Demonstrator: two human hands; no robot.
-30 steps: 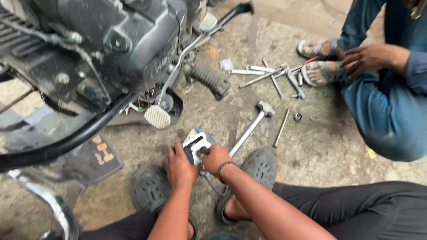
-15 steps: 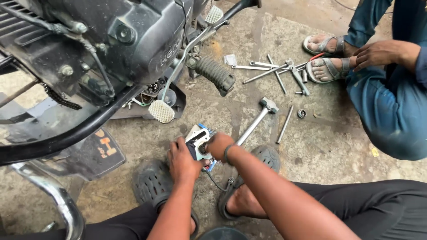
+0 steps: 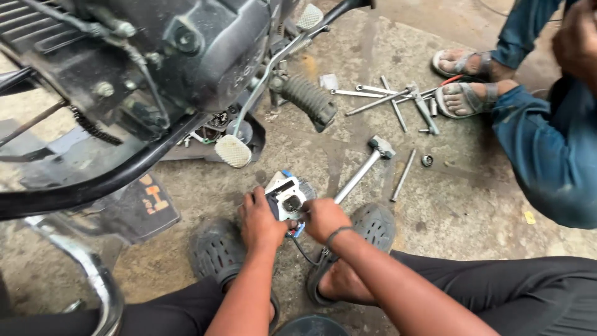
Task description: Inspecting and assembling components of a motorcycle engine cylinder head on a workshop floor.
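I crouch on a concrete floor beside a motorcycle engine (image 3: 205,50). Both my hands grip a small white and black electrical part (image 3: 287,198) with a black round socket, held just above the ground. My left hand (image 3: 261,221) clasps its left side. My right hand (image 3: 323,218), a band on the wrist, holds its lower right side, where blue and red wires and a thin black cable hang down. A grey round disc lies just behind the part.
A hammer (image 3: 367,165) lies right of my hands. Spanners, rods and a socket (image 3: 398,102) are scattered further back. A footpeg (image 3: 309,99) and brake pedal (image 3: 233,151) stick out from the bike. Another person in blue, wearing sandals (image 3: 463,99), squats at the right.
My hands and the part stay together in the same place on the floor. My view has shifted slightly, and the other person's hand has risen toward the top right corner.
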